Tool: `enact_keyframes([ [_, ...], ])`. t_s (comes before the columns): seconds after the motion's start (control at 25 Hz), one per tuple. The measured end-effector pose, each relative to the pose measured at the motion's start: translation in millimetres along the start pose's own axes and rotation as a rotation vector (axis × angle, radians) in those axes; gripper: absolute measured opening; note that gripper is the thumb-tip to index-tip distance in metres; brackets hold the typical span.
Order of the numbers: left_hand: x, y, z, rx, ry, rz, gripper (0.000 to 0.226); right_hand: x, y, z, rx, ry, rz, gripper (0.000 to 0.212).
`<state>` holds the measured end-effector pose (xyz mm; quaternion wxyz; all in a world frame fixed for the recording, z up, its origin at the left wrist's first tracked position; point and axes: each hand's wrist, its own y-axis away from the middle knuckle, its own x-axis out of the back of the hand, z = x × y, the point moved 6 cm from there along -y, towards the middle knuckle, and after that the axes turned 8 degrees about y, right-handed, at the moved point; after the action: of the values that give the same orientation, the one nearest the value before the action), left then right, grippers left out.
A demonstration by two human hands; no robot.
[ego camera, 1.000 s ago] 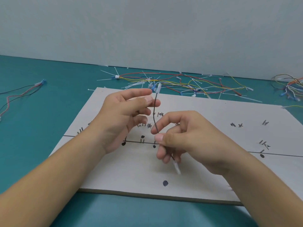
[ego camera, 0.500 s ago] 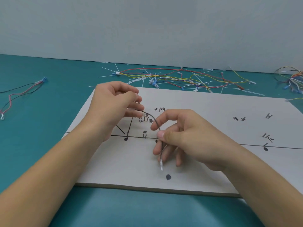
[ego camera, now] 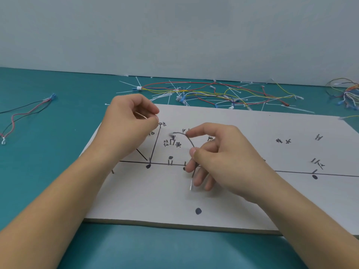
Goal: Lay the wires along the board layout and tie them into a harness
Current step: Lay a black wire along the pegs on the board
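The white layout board lies on the teal table, marked with black lines, dots and labels, with small pins along its main line. My right hand pinches a short black wire between thumb and fingers. The wire arcs up and left to a free pale tip near the labels, and its white lower end hangs below my fingers over the board. My left hand hovers over the board's left part with curled fingers, pinching a thin pale strip that looks like a cable tie.
A tangle of coloured wires and white cable ties lies behind the board. Another wire bundle sits at the far right. Red and black wires with a blue connector lie on the table at the left.
My left hand let go of the wire's upper end and drew back up and left. The wire, first nearly upright, now bends in an arc held only by my right hand.
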<state>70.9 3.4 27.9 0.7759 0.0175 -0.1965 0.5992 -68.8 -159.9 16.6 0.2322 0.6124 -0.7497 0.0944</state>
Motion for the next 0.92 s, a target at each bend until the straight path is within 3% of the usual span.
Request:
enact_keyframes([
  [0.4, -23.8, 12.6, 4.6, -0.058, -0.385, -0.255, 0.012, -17.1, 6.6, 0.9, -0.033, 0.091, -0.138, 0.039],
  [0.92, -26.8, 12.7, 7.0, -0.091, -0.479, -0.364, 0.024, -29.6, 15.3, -0.6, -0.025, 0.088, -0.225, 0.052],
])
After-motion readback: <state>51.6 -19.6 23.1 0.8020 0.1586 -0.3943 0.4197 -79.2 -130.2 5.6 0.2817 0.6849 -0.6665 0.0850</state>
